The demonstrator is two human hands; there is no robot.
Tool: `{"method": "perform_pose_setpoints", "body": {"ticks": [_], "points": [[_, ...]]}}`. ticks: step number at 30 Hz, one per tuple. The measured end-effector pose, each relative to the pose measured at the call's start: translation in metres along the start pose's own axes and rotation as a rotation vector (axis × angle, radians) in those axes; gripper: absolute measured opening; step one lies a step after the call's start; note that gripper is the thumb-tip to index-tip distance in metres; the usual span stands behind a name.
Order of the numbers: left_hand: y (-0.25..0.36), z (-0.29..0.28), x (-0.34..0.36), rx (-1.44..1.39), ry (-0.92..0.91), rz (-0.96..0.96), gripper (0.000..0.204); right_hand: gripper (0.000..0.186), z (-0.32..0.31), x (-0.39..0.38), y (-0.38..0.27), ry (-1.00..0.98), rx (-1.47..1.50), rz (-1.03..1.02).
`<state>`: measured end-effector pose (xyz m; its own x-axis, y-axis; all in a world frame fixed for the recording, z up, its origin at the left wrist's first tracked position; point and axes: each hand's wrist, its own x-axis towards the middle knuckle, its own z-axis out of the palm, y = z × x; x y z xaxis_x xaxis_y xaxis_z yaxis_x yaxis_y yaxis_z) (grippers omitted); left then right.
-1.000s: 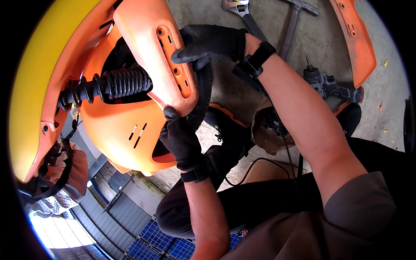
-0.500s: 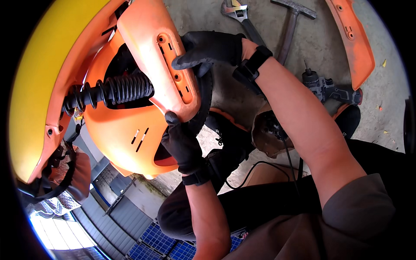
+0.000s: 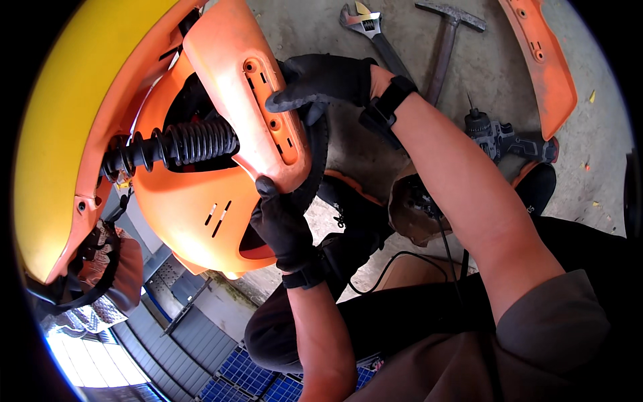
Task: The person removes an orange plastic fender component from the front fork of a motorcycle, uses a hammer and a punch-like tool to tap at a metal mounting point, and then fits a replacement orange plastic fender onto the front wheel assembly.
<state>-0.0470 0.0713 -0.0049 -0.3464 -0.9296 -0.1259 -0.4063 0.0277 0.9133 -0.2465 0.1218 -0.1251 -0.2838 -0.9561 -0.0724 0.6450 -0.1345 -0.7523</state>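
Note:
An orange plastic cover lies against a yellow-and-orange vehicle body; a recessed strip with screw holes and slots runs along it. My right hand, black-gloved, grips its right edge, thumb resting over the recess and fingers partly hidden behind. At the rounded lower end, my left hand, also gloved, pinches the rim with its thumb up. Behind the cover runs a black shock absorber with a coil spring. Below it curves an orange mudguard, and part of a black tyre shows beside the cover.
On the concrete floor lie an adjustable wrench, a hammer, a cordless drill and another orange panel. A torn brown container with dark contents stands by my feet, near a black cable.
Both hands keep their hold on the orange cover. The whole view has shifted very slightly; nothing else has visibly moved.

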Motion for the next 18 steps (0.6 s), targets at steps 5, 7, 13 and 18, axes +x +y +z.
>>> {"method": "perform_pose_setpoints", "body": {"ticks": [5, 7, 13, 18], "points": [[-0.02, -0.034, 0.015, 0.544, -0.196, 0.339, 0.055, 0.061, 0.003, -0.005, -0.005, 0.031, -0.061, -0.016], [-0.02, -0.034, 0.015, 0.449, -0.183, 0.27, 0.045, 0.062, 0.003, -0.006, -0.006, 0.026, -0.052, -0.013], [-0.02, -0.04, 0.015, 0.222, -0.163, 0.051, 0.031, 0.069, 0.003, -0.007, -0.01, 0.023, -0.026, 0.023], [-0.016, -0.026, 0.011, 0.384, -0.182, 0.265, 0.046, 0.074, 0.0, -0.005, -0.007, 0.017, -0.012, 0.046]]}}
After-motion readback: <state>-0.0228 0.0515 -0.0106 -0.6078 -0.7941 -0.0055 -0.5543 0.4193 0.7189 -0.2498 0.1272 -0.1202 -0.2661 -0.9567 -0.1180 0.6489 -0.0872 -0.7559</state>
